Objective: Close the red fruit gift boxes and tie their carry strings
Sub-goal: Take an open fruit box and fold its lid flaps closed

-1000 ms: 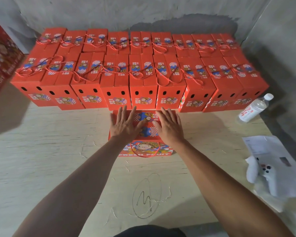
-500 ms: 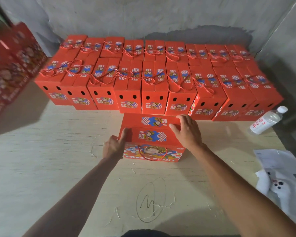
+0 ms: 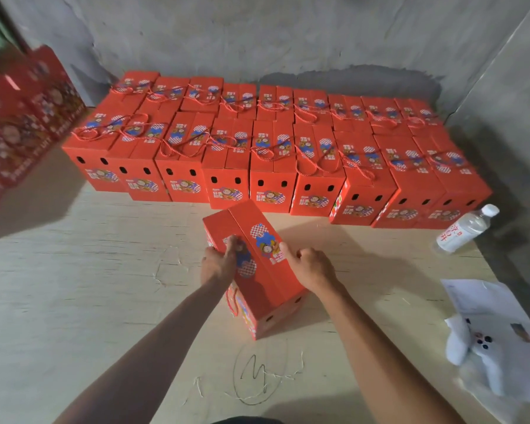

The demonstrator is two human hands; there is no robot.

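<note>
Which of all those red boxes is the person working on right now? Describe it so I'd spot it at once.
Two rows of red fruit gift boxes stand against the grey wall. In front of them, alone on the pale board, one box sits turned at an angle, held between the left hand and right hand. Its string hangs down its side rather than lying across its top.

Box you hold: a red cardboard fruit gift box (image 3: 259, 270) with cartoon pictures, tipped up on the pale wooden table, flaps closed.
String: its red carry string (image 3: 233, 301) hangs loose.
Done boxes: two rows of red tied boxes (image 3: 273, 154) sit behind it.
</note>
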